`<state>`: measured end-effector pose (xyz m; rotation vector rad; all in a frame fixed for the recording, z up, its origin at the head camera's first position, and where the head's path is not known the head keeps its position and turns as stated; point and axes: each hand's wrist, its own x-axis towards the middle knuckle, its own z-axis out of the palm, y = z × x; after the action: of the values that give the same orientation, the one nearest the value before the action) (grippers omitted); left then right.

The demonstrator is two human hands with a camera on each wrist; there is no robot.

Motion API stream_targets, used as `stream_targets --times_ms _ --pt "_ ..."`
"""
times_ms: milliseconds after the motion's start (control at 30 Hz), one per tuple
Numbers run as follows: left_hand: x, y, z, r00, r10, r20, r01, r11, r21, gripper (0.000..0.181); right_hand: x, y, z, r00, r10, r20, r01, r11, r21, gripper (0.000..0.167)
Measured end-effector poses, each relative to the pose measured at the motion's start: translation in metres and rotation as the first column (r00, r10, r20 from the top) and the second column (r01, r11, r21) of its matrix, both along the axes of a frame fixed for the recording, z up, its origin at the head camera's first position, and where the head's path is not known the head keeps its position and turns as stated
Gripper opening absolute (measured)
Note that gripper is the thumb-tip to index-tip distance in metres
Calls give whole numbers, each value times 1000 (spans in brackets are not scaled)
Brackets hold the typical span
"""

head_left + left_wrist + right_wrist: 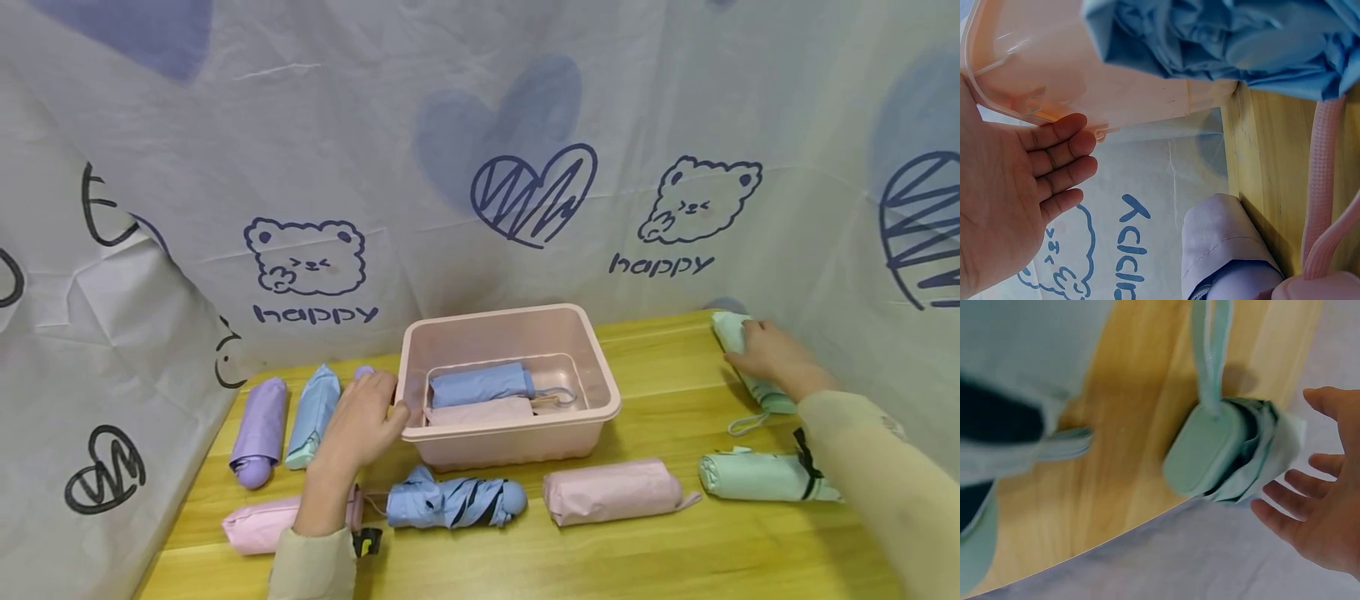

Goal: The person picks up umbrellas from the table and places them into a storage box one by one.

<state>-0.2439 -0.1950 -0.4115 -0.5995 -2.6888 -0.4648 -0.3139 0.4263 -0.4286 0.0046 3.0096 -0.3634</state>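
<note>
My left hand [363, 423] is at the left side of a pink plastic bin [510, 443], by its rim. In the left wrist view its fingers [1063, 178] are loosely extended and wrap round nothing. At the far right my right hand [774, 360] reaches over a folded mint umbrella [767, 393] with a wrist loop. Its fingers [1297, 503] are spread beside that umbrella's far end in the right wrist view, not closed round it. Inside the bin lie a blue folded umbrella [480, 385] and a pale pink one [480, 412].
Along the front lie a pink umbrella [258, 527], a blue one with black stripes [450, 502], a dusty pink one [611, 493] and a mint one [757, 476]. A purple umbrella [258, 425] and a light blue one [318, 408] are at left. Printed cloth [420, 275] hangs behind the table.
</note>
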Motion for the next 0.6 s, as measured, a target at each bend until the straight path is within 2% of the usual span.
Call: stream_targets --times_ms 233,433,600 --pt "1 1 0 1000 1 0 -1 1000 5 19 1 15 -10 999 -25 47 27 999 -33 88" --pt "1 1 0 1000 11 13 -11 1000 8 22 1 14 -9 995 -20 101 25 999 -45 92" --pt "1 1 0 1000 12 20 -13 1000 7 28 3 12 -10 986 -40 161 53 996 -75 88"
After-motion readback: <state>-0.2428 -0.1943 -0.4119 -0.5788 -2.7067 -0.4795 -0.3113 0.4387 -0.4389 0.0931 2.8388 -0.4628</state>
